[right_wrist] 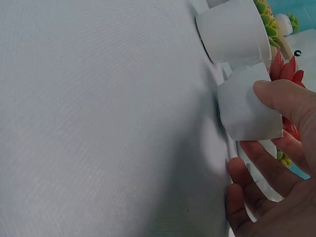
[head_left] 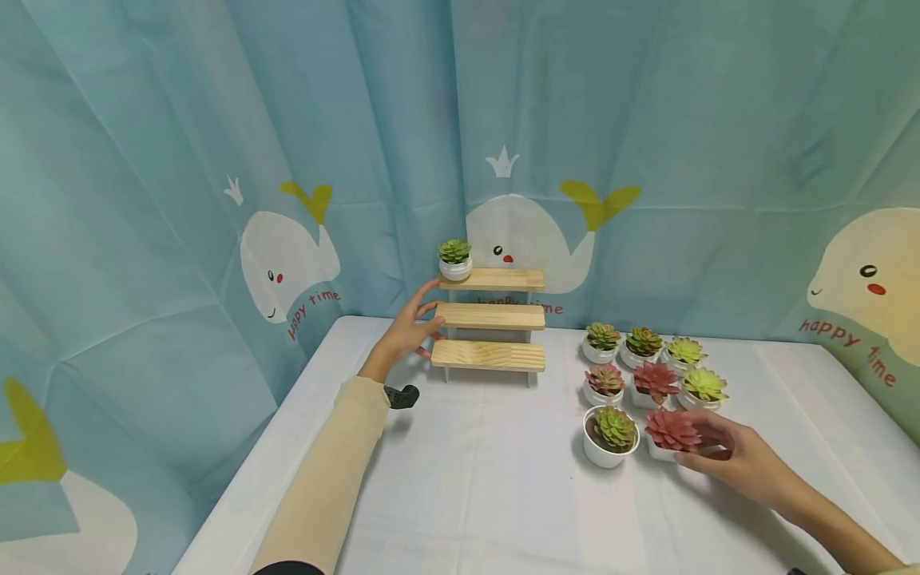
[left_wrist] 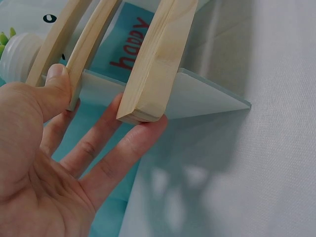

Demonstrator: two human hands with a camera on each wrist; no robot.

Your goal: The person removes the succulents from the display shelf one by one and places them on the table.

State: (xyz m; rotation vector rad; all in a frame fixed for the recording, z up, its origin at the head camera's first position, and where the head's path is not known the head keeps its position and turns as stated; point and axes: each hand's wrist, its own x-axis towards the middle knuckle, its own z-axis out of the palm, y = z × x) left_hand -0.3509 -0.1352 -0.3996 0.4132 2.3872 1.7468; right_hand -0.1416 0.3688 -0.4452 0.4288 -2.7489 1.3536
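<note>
A three-tier wooden stand (head_left: 489,354) with pale side panels is at the table's back. My left hand (head_left: 404,331) touches its left end with spread, fairly straight fingers. In the left wrist view, the thumb (left_wrist: 58,81) lies against the middle plank (left_wrist: 91,42) and two fingertips meet the lowest plank (left_wrist: 148,98). A green succulent in a white pot (head_left: 456,267) sits on the top tier's left end. My right hand (head_left: 755,463) pinches a red succulent (head_left: 673,431) by its angular white pot (right_wrist: 247,108); the pot's far side is hidden.
Left of the red succulent is a green succulent in a round white pot (head_left: 605,454). Behind stand several more potted succulents, including a dark red one (head_left: 656,383) and a yellow-green one (head_left: 704,386). A whale-print curtain (head_left: 402,104) hangs behind the white-covered table (head_left: 496,479).
</note>
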